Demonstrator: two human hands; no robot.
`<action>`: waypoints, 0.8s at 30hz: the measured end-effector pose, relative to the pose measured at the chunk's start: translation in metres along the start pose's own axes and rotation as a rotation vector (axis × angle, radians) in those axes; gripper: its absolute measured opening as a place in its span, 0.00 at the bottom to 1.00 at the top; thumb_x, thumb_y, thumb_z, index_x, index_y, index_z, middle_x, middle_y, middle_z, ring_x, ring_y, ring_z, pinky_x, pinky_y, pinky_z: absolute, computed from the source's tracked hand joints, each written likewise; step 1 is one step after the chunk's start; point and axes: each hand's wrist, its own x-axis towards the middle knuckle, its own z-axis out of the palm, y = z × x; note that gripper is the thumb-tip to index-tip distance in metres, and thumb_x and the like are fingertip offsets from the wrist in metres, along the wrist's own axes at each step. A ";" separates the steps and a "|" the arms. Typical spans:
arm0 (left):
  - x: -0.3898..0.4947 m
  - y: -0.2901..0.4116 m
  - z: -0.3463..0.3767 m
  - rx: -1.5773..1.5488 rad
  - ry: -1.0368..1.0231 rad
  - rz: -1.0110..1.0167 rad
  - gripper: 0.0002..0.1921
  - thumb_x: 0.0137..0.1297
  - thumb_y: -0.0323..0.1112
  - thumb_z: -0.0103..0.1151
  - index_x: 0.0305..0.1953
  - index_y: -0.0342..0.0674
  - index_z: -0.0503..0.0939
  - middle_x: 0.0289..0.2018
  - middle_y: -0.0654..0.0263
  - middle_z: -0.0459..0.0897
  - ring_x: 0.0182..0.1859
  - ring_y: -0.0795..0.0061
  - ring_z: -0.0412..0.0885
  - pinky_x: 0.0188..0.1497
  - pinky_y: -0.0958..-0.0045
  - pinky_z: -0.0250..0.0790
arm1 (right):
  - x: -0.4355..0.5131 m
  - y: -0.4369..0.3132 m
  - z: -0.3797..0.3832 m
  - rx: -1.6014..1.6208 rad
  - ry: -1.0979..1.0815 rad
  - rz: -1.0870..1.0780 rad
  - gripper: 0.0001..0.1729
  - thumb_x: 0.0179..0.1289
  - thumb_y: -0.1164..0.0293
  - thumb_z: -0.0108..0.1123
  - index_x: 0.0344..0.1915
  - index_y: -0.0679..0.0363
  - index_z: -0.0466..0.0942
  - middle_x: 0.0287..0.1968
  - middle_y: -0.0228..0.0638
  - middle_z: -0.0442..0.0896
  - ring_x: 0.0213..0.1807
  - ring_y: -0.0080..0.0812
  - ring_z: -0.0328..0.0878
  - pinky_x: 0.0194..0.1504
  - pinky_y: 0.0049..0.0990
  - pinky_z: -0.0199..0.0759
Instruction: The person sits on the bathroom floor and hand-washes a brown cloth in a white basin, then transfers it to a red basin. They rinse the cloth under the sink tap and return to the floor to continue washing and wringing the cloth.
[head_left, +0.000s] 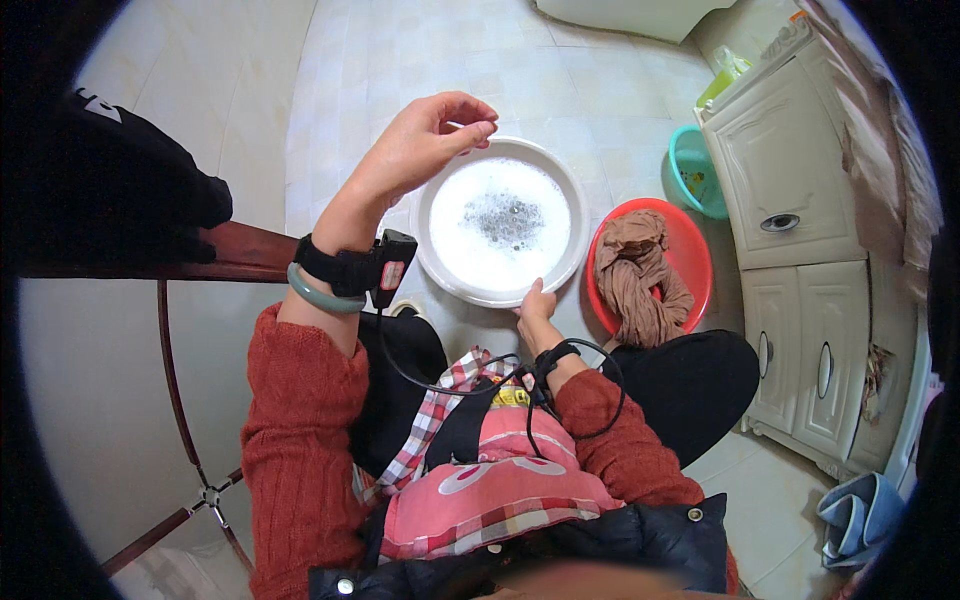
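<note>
A round white basin (576, 255) stands on the floor before me, with white suds (480, 255) covering its water. Darker, larger bubbles gather in the middle. My right hand (537, 306) grips the near rim, its thumb on top and its fingers mostly hidden below. Raised by the far left rim is my left hand (442, 131), loosely curled, with a gap between thumb and fingers and nothing visible inside. Right of the basin, a red basin (701, 259) holds a bunched brown cloth (637, 277), part of which hangs over the near rim.
A turquoise basin (679, 169) sits beside a cream cabinet (787, 165) at right. Draped cloth (874, 165) hangs over the cabinet. Blue slippers (859, 517) lie at lower right. A dark wooden bar (255, 253) and black fabric (135, 180) are at left. A black cable (442, 388) links my wrist devices.
</note>
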 end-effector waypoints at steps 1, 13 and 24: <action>0.000 -0.001 -0.001 0.009 0.002 0.008 0.16 0.63 0.40 0.55 0.47 0.36 0.75 0.43 0.61 0.79 0.46 0.73 0.77 0.51 0.74 0.69 | -0.001 -0.003 0.001 0.012 -0.017 0.008 0.27 0.64 0.59 0.50 0.50 0.74 0.63 0.49 0.55 0.72 0.42 0.48 0.78 0.31 0.39 0.80; 0.002 -0.004 -0.006 0.059 0.035 0.056 0.18 0.62 0.42 0.56 0.47 0.35 0.75 0.43 0.61 0.79 0.45 0.73 0.78 0.51 0.73 0.69 | -0.003 -0.018 0.042 0.370 -0.169 0.242 0.32 0.68 0.51 0.41 0.57 0.70 0.58 0.54 0.51 0.68 0.48 0.50 0.74 0.40 0.52 0.76; -0.001 0.004 -0.005 0.020 0.037 0.060 0.16 0.62 0.39 0.56 0.46 0.34 0.75 0.42 0.59 0.80 0.45 0.71 0.79 0.51 0.72 0.70 | -0.002 -0.049 0.072 0.508 -0.162 0.312 0.35 0.67 0.49 0.40 0.57 0.71 0.58 0.56 0.51 0.67 0.51 0.52 0.73 0.43 0.53 0.74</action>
